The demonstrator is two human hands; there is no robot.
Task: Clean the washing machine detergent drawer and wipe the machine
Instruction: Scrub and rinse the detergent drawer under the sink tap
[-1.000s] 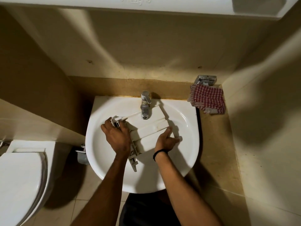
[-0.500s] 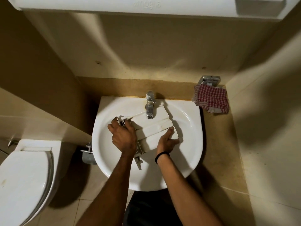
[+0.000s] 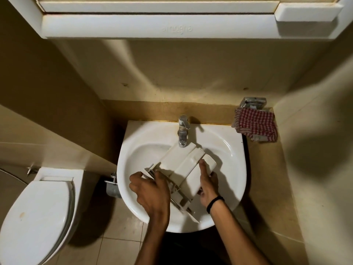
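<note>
White basin (image 3: 227,150) carries the detergent drawer (image 3: 183,165), slanting across the bowl, far end right under the tap (image 3: 183,131). On the tan table (image 3: 267,178) to the right, a red checked cloth (image 3: 256,125) sits far back.

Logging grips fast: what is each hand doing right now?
Left hand: holds the detergent drawer by its end.
Right hand: holds the drawer's side.

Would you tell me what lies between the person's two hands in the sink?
In the head view, the detergent drawer lies between left hand and right hand, gripped by both.
</note>
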